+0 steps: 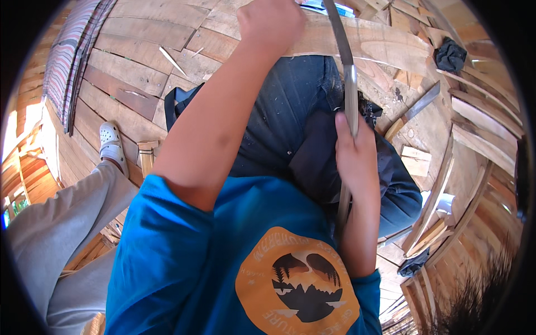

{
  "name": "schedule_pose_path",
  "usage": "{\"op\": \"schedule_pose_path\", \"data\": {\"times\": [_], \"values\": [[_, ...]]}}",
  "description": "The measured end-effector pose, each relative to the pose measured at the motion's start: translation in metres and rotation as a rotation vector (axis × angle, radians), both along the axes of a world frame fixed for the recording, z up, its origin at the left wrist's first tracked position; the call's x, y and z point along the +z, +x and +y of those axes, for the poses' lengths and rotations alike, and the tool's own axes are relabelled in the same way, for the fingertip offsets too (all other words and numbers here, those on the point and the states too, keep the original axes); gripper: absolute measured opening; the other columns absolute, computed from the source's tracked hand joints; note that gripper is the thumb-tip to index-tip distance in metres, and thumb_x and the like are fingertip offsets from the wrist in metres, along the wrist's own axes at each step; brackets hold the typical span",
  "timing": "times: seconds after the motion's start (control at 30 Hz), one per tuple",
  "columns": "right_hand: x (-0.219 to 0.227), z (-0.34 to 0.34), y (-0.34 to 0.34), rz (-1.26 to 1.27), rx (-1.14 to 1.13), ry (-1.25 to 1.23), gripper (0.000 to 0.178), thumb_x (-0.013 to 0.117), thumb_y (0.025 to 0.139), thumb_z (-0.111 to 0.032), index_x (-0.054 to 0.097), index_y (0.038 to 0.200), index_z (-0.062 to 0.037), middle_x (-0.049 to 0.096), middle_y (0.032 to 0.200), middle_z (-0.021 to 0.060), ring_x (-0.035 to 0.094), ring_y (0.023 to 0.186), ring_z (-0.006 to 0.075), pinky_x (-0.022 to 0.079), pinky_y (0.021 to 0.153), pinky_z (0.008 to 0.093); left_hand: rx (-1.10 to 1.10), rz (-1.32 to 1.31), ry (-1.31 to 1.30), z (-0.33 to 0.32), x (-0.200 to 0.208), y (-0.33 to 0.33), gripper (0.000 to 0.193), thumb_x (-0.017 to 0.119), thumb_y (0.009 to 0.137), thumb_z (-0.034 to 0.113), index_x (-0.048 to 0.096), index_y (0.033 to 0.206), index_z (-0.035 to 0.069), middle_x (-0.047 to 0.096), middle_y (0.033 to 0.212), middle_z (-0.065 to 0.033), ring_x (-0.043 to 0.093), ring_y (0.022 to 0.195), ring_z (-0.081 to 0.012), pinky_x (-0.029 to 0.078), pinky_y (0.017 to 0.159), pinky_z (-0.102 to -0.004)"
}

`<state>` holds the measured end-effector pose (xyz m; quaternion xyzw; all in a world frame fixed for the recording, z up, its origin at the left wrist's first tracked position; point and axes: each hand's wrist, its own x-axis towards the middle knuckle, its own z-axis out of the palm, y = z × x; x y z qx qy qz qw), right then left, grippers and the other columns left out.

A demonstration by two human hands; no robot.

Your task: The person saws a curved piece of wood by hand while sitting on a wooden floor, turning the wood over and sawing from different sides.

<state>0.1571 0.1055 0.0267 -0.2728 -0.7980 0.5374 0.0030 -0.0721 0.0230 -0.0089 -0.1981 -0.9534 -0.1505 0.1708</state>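
Observation:
My right hand (357, 153) is wrapped round the long pale handle of a machete (341, 33). The blade points away from me and rises past the top of the picture, crossing in front of a wooden board (385, 44). The handle's rear end runs back beside my right forearm. At the top, my left hand (272, 25) is closed at the left end of the board; its fingers are partly hidden and slightly blurred. The board lies crosswise beyond my dark-trousered legs.
A second blade with a wooden handle (413, 110) lies on the plank floor at right. Black crumpled cloth (449, 54) and curved wooden strips (483, 142) are beyond it. At left, another person's shoe (111, 142) stands near a striped cloth (72, 56). Dark hair (480, 301) shows lower right.

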Motion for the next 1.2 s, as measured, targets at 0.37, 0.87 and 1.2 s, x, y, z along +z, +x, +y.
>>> {"op": "schedule_pose_path", "data": {"times": [0.37, 0.87, 1.2], "values": [[0.018, -0.001, -0.007, -0.097, 0.01, -0.025, 0.027, 0.051, 0.1, -0.023, 0.057, 0.097, 0.0029, 0.049, 0.066, 0.0156, 0.048, 0.061, 0.0211, 0.043, 0.061, 0.0354, -0.015, -0.026, -0.041, 0.007, 0.012, -0.005, 0.038, 0.05, 0.092, 0.028, 0.07, 0.073, 0.002, 0.069, 0.074, -0.0215, 0.07, 0.069, -0.0363, 0.056, 0.067, -0.0472], [0.01, -0.001, 0.043, -0.109, -0.028, -0.064, 0.028, 0.053, 0.101, -0.026, 0.059, 0.092, -0.0001, 0.047, 0.064, 0.0045, 0.045, 0.058, 0.011, 0.037, 0.055, 0.0272, 0.01, -0.111, -0.093, 0.012, 0.013, -0.01, 0.037, 0.05, 0.091, 0.028, 0.072, 0.076, 0.002, 0.069, 0.074, -0.0227, 0.07, 0.07, -0.0375, 0.057, 0.067, -0.0482], [0.016, 0.009, 0.018, -0.108, 0.005, 0.031, 0.026, 0.052, 0.099, -0.022, 0.058, 0.1, 0.0033, 0.058, 0.075, 0.0247, 0.057, 0.068, 0.037, 0.047, 0.069, 0.0404, -0.061, -0.144, -0.115, 0.011, 0.024, -0.015, 0.031, 0.052, 0.086, 0.024, 0.072, 0.073, 0.003, 0.069, 0.072, -0.0205, 0.07, 0.069, -0.0349, 0.056, 0.063, -0.0468]]}}
